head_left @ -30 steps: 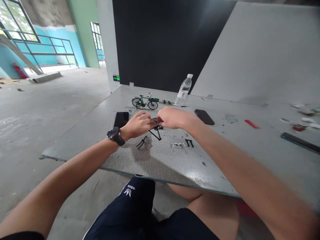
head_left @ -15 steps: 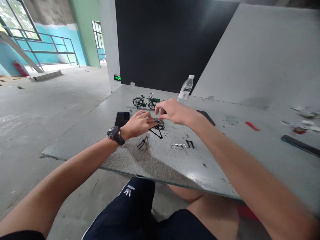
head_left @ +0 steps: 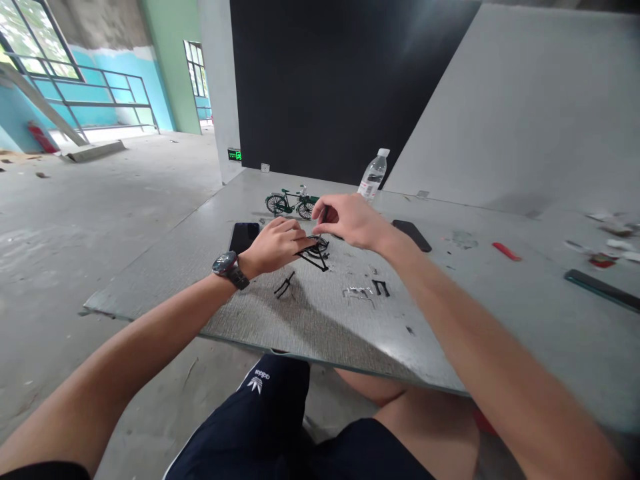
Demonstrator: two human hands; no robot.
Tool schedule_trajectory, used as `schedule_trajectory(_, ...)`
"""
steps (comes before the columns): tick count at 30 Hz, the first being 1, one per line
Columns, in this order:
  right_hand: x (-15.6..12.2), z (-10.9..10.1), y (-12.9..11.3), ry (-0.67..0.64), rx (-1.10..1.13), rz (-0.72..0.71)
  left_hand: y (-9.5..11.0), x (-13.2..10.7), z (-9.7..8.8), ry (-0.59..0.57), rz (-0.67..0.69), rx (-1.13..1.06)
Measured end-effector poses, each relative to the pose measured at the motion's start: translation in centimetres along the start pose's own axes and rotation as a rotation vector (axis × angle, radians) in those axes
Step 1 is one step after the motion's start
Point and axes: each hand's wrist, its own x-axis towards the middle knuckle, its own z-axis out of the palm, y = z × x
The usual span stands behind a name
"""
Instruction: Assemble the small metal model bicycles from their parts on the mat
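My left hand (head_left: pixel 280 245) grips a black toy bicycle frame (head_left: pixel 316 264) just above the table, its fingers closed on the upper end. Black spoked wheels (head_left: pixel 318 245) show right behind the frame; whether they are joined to it I cannot tell. Over the frame, my right hand (head_left: pixel 345 217) pinches a small screwdriver (head_left: pixel 325 215), dark and thin, pointing down at the wheel area. The fingers partly cover it. Nearer to me lies a black bicycle fork (head_left: pixel 285 285). To its right are clear plastic-like small parts (head_left: pixel 358 293) and a black bracket (head_left: pixel 381 288).
A finished green model bicycle (head_left: pixel 290 202) stands behind my hands. A water bottle (head_left: pixel 373 175) is at the back. Dark phones lie left (head_left: pixel 245 236) and right (head_left: pixel 412 235). Farther right on the table (head_left: pixel 500 313) are a red object (head_left: pixel 507 251) and a long black bar (head_left: pixel 603 288).
A dark, thin tool now shows between my right fingers, its tip lowered to the wheel area. The frame in my left hand has shifted slightly; other parts lie as before.
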Motion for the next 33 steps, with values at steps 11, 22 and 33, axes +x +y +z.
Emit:
schedule_trajectory(11, -0.4, 1.1, 1.8, 0.216, 0.228, -0.024, 0.1, -0.1, 0.1, -0.021, -0.116, -0.256)
schedule_trajectory(22, -0.9, 3.3, 2.8, 0.242, 0.534, -0.082, 0.3, -0.2, 0.4, -0.051, -0.109, -0.305)
schedule_trajectory(33, -2.0, 4.1, 2.9, 0.377, 0.373, -0.013, 0.7, 0.0, 0.2, -0.073, -0.113, -0.298)
